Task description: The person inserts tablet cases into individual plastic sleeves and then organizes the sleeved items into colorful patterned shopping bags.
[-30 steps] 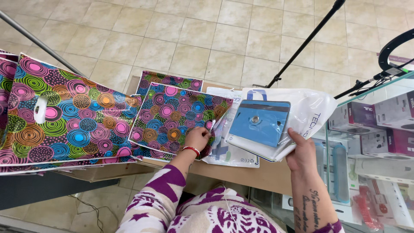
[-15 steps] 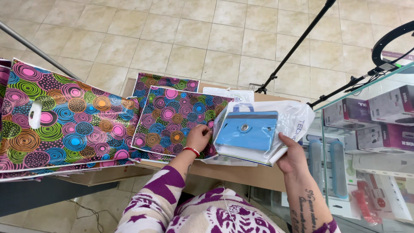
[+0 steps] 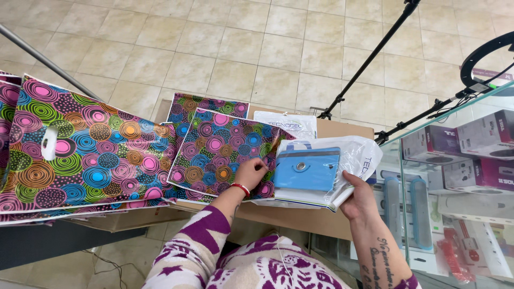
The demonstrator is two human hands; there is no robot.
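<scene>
My left hand [image 3: 250, 174] pinches the right edge of a colourful gift bag [image 3: 222, 152] with circle patterns, lying flat on a brown counter [image 3: 342, 130]. My right hand [image 3: 357, 198] grips the lower right corner of a blue tablet case [image 3: 306, 169] with a round metal stud, wrapped in a clear plastic bag [image 3: 356, 155]. The case is held tilted just right of the gift bag, almost touching my left fingers. A second patterned bag [image 3: 206, 105] lies under the first one.
A large patterned bag with a cut-out handle [image 3: 80, 155] spreads over the left side. A white plastic bag [image 3: 286, 124] lies on the counter's far part. A glass display case with boxes [image 3: 471, 144] stands at right. Black tripod legs [image 3: 369, 59] rise from the tiled floor.
My right hand has brought the blue case leftward, closer to the gift bag and my left hand. My left hand has stayed on the bag's edge.
</scene>
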